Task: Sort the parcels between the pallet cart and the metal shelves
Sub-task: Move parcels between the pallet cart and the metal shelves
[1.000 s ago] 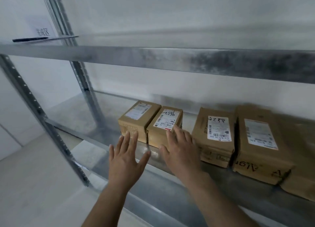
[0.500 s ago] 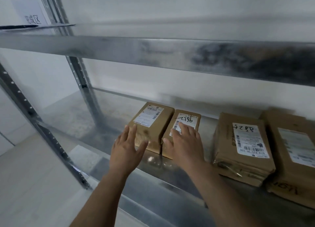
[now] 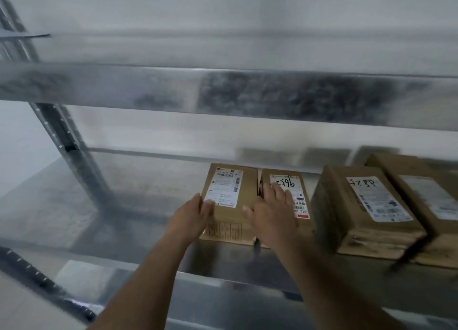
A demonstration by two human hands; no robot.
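Observation:
Several brown cardboard parcels with white labels stand in a row on the lower metal shelf. My left hand grips the near left edge of the leftmost parcel, thumb on its label and fingers down its left side. My right hand lies flat with spread fingers on the second parcel, marked with handwritten digits; its thumb reaches over the gap onto the leftmost parcel. Both parcels sit side by side, touching.
Two larger parcels stand to the right, one close beside the second parcel and another at the frame edge. The upper shelf beam runs across overhead. A perforated upright rises at the left; bare shelf lies left of the parcels.
Both hands moved forward onto the two left parcels. My left hand went from hovering open to gripping the leftmost parcel's edge. The view moved closer and to the left.

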